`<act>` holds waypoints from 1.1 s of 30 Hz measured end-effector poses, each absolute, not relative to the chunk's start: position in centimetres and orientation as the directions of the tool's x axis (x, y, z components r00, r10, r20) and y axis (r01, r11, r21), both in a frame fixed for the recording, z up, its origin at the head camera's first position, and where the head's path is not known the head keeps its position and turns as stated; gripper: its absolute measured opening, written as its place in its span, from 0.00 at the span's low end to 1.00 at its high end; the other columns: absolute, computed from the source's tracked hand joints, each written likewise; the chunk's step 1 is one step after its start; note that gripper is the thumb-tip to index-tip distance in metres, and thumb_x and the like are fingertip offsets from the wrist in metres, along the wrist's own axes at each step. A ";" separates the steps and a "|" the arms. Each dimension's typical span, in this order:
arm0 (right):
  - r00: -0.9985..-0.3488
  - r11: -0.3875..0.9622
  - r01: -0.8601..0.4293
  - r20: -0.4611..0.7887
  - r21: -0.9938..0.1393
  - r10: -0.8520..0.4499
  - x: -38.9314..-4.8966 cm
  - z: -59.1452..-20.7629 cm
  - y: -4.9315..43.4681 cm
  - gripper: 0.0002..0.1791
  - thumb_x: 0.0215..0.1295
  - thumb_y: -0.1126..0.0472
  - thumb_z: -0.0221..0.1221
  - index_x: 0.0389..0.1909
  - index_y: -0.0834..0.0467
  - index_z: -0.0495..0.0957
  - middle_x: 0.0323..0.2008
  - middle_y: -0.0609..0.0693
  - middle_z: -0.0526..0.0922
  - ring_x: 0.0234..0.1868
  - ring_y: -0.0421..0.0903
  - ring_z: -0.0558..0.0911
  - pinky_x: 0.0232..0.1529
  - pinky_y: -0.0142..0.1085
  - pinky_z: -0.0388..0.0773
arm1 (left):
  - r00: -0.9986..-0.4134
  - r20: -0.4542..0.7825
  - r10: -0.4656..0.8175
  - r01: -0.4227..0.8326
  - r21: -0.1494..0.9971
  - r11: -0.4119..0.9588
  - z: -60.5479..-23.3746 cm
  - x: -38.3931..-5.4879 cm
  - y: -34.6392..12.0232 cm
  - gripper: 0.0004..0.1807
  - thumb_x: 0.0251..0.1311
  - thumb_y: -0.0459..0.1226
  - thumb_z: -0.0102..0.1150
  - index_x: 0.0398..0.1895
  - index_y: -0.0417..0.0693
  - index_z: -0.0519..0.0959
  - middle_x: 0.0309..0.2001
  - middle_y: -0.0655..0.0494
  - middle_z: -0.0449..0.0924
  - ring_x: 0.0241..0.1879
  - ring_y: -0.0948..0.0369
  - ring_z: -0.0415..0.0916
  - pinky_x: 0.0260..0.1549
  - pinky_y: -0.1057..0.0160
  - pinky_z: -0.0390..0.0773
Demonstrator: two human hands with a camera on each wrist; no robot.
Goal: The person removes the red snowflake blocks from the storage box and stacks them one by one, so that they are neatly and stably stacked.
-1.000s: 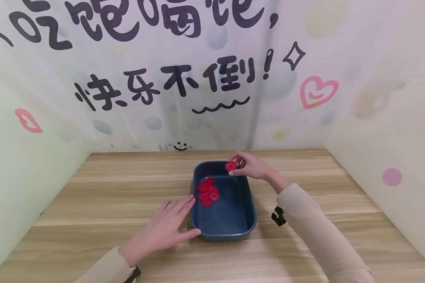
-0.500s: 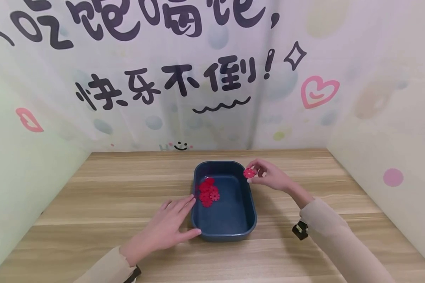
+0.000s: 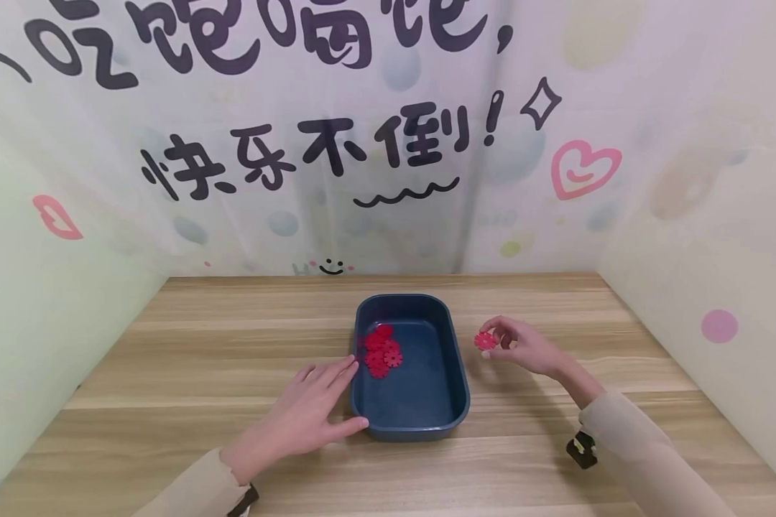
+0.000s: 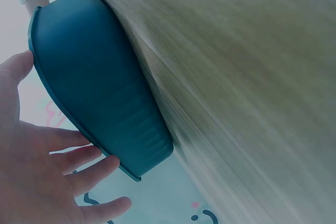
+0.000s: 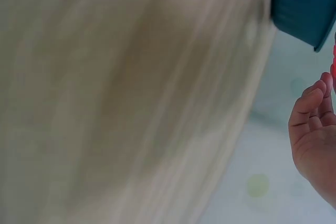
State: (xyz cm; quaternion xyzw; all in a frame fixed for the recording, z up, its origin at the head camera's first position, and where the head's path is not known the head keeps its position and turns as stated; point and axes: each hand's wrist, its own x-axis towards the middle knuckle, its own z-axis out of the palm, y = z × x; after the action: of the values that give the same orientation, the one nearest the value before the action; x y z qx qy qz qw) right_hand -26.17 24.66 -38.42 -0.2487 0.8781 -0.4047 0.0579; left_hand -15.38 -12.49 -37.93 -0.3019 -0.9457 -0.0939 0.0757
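A dark blue rectangular tray stands in the middle of the table, with several red notched discs heaped along its left side. My left hand lies at the tray's left wall; in the left wrist view its straight fingers and thumb touch the rim. To the right of the tray, my right hand pinches one red notched disc between thumb and fingertips, above the table. In the right wrist view only a sliver of that disc shows at the edge, beside the curled fingers.
The wood-grain table runs back to a white printed curtain with black characters. Pale walls close in the left and right sides. A black wrist device hangs under the right sleeve.
My right hand has carried the red disc from over the tray's far right corner rightward and toward me, out past the rim. My left hand and the tray stay in place.
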 end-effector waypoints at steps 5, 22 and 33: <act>-0.838 0.525 -0.414 0.085 -0.744 -0.539 -26.0 -39.6 25.7 0.19 0.51 0.66 0.62 0.45 0.61 0.71 0.31 0.52 0.74 0.30 0.50 0.72 0.30 0.36 0.71 | -0.808 0.195 0.557 0.583 0.122 0.803 -37.9 -15.4 -12.5 0.45 0.51 0.66 0.42 0.63 0.42 0.61 0.62 0.51 0.58 0.58 0.55 0.58 0.52 0.47 0.57; -0.799 0.578 -0.391 -0.047 -0.716 -0.599 -25.5 -40.4 26.8 0.15 0.53 0.62 0.61 0.41 0.61 0.71 0.31 0.52 0.74 0.32 0.48 0.72 0.32 0.39 0.70 | -0.806 0.194 0.558 0.584 0.117 0.803 -38.0 -15.4 -12.5 0.45 0.51 0.66 0.42 0.62 0.41 0.61 0.62 0.51 0.58 0.58 0.55 0.58 0.52 0.46 0.57; -0.828 0.631 -0.361 -0.075 -0.686 -0.556 -25.7 -40.7 26.7 0.17 0.51 0.63 0.63 0.41 0.61 0.72 0.32 0.52 0.74 0.33 0.48 0.71 0.34 0.41 0.69 | -0.810 0.189 0.556 0.581 0.126 0.804 -37.9 -15.3 -12.4 0.45 0.51 0.65 0.43 0.63 0.41 0.61 0.62 0.50 0.58 0.58 0.55 0.57 0.52 0.46 0.57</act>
State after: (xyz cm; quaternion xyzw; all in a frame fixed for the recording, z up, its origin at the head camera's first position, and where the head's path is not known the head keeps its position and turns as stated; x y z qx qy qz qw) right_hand -25.73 26.66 -40.73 -0.2571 0.8920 -0.3439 0.1413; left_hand -15.33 -12.45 -37.90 -0.3001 -0.9470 -0.0894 0.0714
